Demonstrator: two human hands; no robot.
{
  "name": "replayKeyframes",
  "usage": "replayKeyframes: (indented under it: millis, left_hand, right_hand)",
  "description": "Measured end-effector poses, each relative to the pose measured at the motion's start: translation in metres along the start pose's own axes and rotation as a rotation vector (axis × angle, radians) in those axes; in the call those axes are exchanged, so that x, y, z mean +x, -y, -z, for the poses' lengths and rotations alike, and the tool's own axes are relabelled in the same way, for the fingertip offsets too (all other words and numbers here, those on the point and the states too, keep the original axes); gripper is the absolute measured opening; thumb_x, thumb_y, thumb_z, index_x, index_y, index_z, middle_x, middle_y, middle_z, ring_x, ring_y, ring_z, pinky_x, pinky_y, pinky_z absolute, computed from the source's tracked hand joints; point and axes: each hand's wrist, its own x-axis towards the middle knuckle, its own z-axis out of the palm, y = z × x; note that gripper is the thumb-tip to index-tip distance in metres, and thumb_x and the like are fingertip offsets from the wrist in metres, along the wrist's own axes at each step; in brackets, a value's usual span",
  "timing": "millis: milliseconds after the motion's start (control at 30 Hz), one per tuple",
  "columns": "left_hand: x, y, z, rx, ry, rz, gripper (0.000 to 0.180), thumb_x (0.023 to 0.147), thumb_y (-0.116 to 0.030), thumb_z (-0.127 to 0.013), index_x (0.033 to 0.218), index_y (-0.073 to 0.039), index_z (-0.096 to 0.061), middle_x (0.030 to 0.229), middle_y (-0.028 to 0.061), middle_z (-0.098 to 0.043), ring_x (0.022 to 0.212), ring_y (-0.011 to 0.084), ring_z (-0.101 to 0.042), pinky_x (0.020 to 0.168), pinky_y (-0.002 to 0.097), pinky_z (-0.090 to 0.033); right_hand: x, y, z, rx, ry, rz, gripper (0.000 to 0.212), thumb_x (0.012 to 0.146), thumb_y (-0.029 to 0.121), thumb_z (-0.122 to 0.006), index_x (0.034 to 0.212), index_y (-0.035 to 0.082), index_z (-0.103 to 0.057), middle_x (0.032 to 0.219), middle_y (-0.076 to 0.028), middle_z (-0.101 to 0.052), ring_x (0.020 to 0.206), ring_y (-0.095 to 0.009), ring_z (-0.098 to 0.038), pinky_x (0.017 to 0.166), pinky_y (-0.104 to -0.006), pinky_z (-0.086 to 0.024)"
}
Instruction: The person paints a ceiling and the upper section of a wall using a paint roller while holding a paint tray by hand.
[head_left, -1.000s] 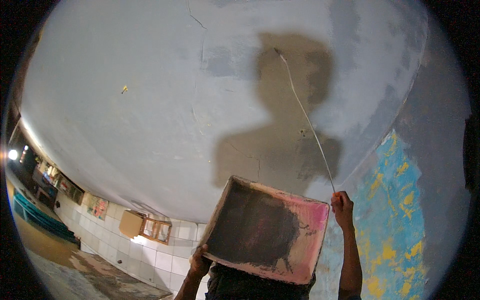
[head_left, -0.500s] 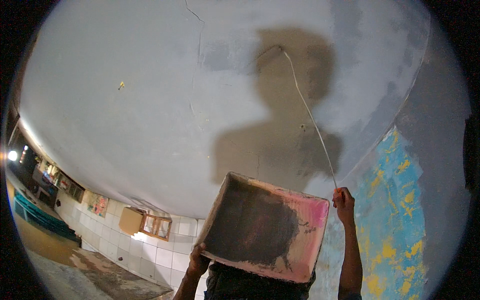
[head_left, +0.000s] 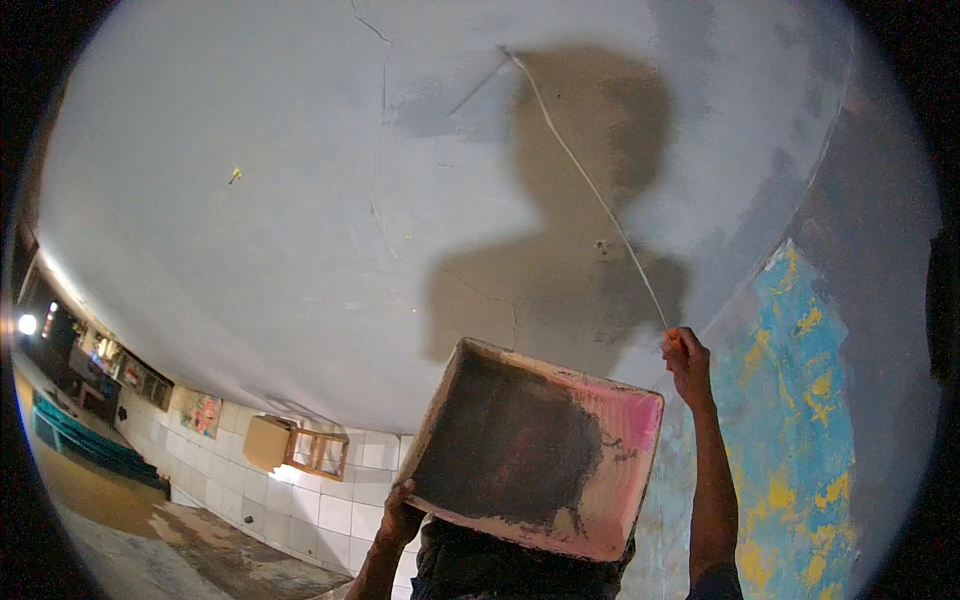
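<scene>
My left hand (head_left: pixel 402 515) grips the lower left corner of a shallow rectangular paint tray (head_left: pixel 646 430), tilted in front of my body. Dark grey paint (head_left: pixel 505 440) coats most of its inside, while the right side shows pink stains. Raised at the right, my right hand (head_left: pixel 687 365) is closed round the handle end of a paint roller with a long, thin, pale rod (head_left: pixel 600 202). The rod slants up and left to a pale grey painted surface (head_left: pixel 300 240). Its roller end is small and blurred, near a darker grey patch (head_left: pixel 425 115).
My head-and-shoulders shadow (head_left: pixel 590 140) falls across the grey surface, which has cracks and a small yellow fitting (head_left: pixel 236 175). Peeling blue and yellow paint (head_left: pixel 790 400) covers the wall at right. White tiles (head_left: pixel 335 515), a small wooden-framed cabinet (head_left: pixel 318 453) and stacked teal items (head_left: pixel 90 440) are at lower left.
My right hand has risen slightly, and the roller's far end has moved up and left across the grey surface. The tray in my left hand has barely shifted.
</scene>
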Motion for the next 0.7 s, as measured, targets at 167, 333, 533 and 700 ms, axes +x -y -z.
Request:
replayKeyframes:
  millis: [167,333,533,700]
  left_hand:
    - [-0.004,-0.002,0.002,0.010,-0.016,0.013,0.061,0.077,-0.038,-0.050,0.119,0.004,-0.040,0.114,0.0136,-0.048,0.104,0.0240,-0.046,0.088,0.0351,-0.037]
    - [-0.001,-0.004,-0.005,-0.043,-0.005,0.010,0.059,0.077,-0.037,-0.049,0.119,0.004,-0.040,0.113,0.0134,-0.048,0.102,0.0240,-0.047,0.088,0.0341,-0.037]
    - [0.006,0.005,0.013,0.025,-0.007,0.010,0.060,0.077,-0.034,-0.048,0.122,0.004,-0.038,0.116,0.0152,-0.047,0.106,0.0241,-0.046,0.090,0.0348,-0.036]
    - [0.004,-0.002,-0.004,-0.040,-0.017,0.008,0.060,0.077,-0.034,-0.050,0.122,0.004,-0.038,0.115,0.0158,-0.047,0.105,0.0239,-0.046,0.089,0.0357,-0.036]
  right_hand:
    - [-0.007,-0.004,0.004,-0.002,0.011,0.028,0.027,0.082,0.030,-0.057,0.088,0.004,-0.053,0.065,-0.001,-0.051,0.053,-0.007,-0.045,0.048,-0.0229,-0.040]
    - [-0.001,0.004,-0.009,0.053,0.018,0.057,0.033,0.081,0.036,-0.057,0.087,0.004,-0.052,0.065,-0.001,-0.051,0.052,-0.007,-0.044,0.048,-0.0227,-0.039]
    - [-0.005,-0.014,-0.004,-0.047,-0.012,0.076,0.028,0.081,0.031,-0.058,0.087,0.004,-0.051,0.063,-0.002,-0.052,0.051,-0.009,-0.047,0.047,-0.0250,-0.040]
    - [0.003,-0.004,-0.016,-0.069,-0.005,0.075,0.026,0.081,0.029,-0.058,0.086,0.004,-0.051,0.062,-0.004,-0.053,0.051,-0.011,-0.048,0.048,-0.0260,-0.041]
